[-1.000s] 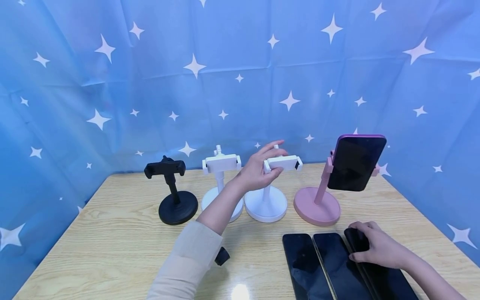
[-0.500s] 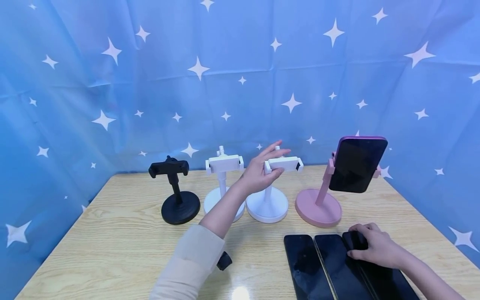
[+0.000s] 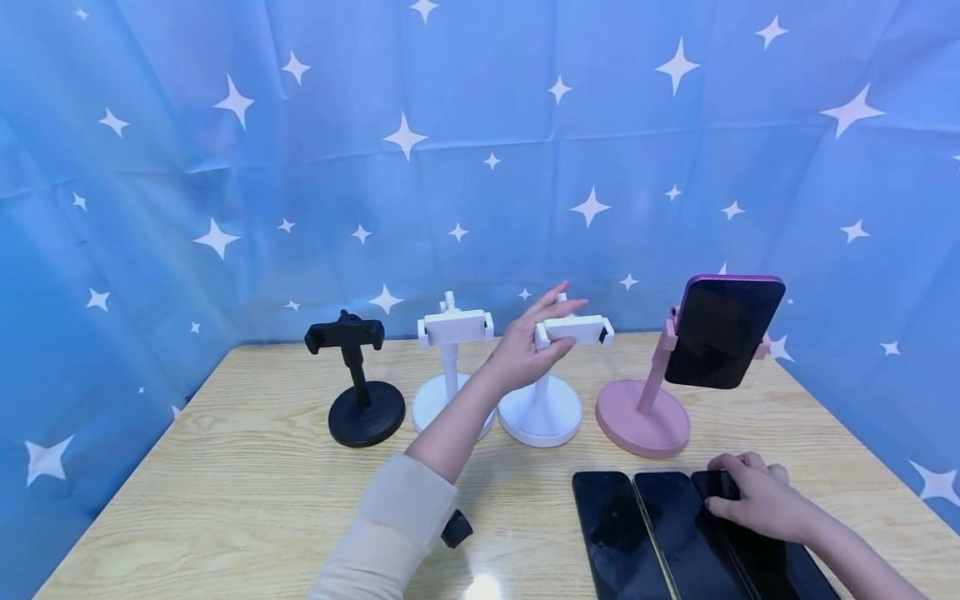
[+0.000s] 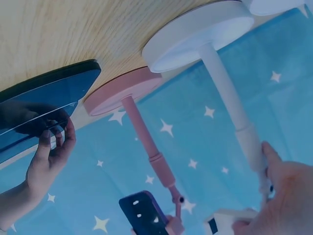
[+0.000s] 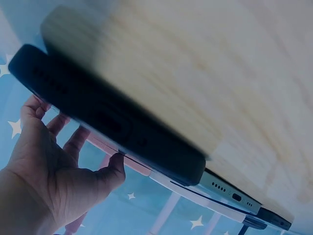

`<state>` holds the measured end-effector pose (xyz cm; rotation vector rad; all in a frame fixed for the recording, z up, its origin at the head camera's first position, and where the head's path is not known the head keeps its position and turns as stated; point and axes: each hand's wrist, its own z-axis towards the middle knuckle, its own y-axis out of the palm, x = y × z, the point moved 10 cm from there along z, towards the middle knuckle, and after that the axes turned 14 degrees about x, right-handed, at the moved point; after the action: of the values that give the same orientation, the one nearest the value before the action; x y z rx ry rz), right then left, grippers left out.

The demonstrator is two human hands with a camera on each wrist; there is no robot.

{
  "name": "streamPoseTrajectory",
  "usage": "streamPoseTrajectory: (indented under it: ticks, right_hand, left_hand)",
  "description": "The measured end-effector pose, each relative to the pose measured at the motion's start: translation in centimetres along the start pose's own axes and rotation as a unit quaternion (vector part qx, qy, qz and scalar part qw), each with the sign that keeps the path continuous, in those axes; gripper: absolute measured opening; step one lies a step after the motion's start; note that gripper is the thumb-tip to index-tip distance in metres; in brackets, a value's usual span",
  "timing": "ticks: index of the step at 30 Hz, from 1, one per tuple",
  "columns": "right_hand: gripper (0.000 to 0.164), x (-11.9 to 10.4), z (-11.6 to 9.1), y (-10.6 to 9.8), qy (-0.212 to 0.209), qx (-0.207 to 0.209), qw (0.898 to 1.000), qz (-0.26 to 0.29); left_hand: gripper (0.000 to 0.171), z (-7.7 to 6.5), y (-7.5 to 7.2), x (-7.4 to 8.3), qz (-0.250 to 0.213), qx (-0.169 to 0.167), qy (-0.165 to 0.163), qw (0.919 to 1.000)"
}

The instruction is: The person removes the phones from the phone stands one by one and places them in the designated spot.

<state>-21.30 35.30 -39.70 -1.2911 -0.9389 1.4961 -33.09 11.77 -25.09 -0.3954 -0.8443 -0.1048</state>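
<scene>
My left hand [image 3: 525, 350] holds the clamp head of the right-hand white phone stand [image 3: 540, 412], thumb in front under the clamp and fingers behind and above it. In the left wrist view this hand [image 4: 286, 196] reaches in from the right around the upper part of the stem. My right hand [image 3: 761, 504] grips the far end of the rightmost black smartphone [image 3: 783, 567], thumb by its left edge. In the right wrist view, the thumb and fingers of that hand [image 5: 58, 171] spread across the phone [image 5: 112, 117].
Two more dark phones, one in the middle [image 3: 693, 533] and one at left [image 3: 618, 533], lie alongside. A pink stand [image 3: 641, 417] bears a purple-edged phone [image 3: 723, 333]. Another white stand [image 3: 457, 329] and a black stand [image 3: 367, 412] stand left. A starred blue curtain [image 3: 480, 183] hangs behind.
The head view has shifted, so everything sits slightly farther right. The rightmost phone lies a little closer to the middle phone. My left hand keeps its hold on the white stand.
</scene>
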Motion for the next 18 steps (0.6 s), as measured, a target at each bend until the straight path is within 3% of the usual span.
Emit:
streamPoseTrajectory:
  ticks: [4,11,18]
  right_hand:
    - [0.048,-0.1,-0.1,0.0,-0.002,0.000,1.000,0.001]
    - [0.049,-0.2,-0.1,-0.1,-0.010,-0.003,1.000,0.000]
    - [0.052,-0.1,-0.2,-0.2,-0.018,-0.021,1.000,0.007]
  left_hand:
    - [0.045,-0.1,0.0,0.2,-0.005,-0.002,-0.007,1.0000]
    - [0.043,-1.0,-0.9,3.4,-0.041,0.023,-0.028,0.9985]
    - [0.040,-1.5,-1.4,3.2,-0.057,0.079,-0.035,0.9946]
